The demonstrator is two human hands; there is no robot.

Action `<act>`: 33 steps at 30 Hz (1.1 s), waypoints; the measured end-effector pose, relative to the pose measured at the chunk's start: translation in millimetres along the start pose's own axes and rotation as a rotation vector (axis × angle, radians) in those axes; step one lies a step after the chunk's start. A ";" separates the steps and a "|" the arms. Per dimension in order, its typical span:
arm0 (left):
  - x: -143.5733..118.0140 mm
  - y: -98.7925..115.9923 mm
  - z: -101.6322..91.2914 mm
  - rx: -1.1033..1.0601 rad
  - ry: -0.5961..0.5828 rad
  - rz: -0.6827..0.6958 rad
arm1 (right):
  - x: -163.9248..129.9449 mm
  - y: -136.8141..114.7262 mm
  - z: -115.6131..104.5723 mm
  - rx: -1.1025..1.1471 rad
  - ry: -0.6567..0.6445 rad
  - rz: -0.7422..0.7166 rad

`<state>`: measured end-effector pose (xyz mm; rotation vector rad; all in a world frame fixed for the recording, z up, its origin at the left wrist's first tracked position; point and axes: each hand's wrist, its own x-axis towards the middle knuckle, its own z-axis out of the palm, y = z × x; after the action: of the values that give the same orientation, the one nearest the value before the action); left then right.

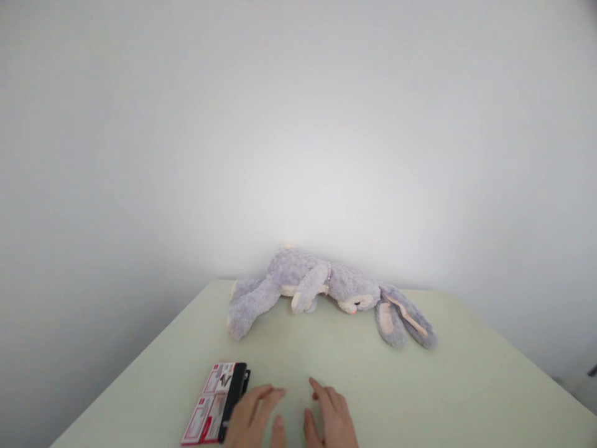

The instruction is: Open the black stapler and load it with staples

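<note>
The small carded pack (215, 403), red, white and black, lies flat on the table (466, 398) at about 7 o'clock, touching the left hand (254, 418). It looks light, stiff and thin, best pinched by its long edges. Both hands rest flat with fingers (268, 395) spread and holding nothing; the right hand (332, 418) lies just beside. Toward 12 o'clock lies a soft plush rabbit (321, 287).

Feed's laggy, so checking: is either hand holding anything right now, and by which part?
Nothing is held. Left hand and right hand lie flat and open on the table; the left is beside the packaged item, not gripping it.
</note>
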<state>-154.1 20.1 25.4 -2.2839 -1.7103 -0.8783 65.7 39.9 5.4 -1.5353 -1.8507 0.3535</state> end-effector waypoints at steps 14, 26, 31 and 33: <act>23.3 79.1 58.7 -0.074 -0.487 -0.019 | -31.6 91.6 -48.7 -0.513 -0.068 -0.013; 10.6 99.0 68.5 0.101 -0.305 -0.140 | -33.8 76.9 -41.2 -0.588 0.070 0.033; 11.0 97.7 68.7 0.100 -0.318 -0.150 | -33.9 81.6 -42.6 -0.592 0.048 0.015; 11.3 95.7 67.9 0.089 -0.327 -0.148 | -33.3 86.6 -46.3 -0.562 -0.004 0.001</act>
<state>-40.1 28.1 -3.2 -2.3680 -2.0256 -0.4558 163.1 21.2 -25.0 -1.8919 -2.0587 -0.1868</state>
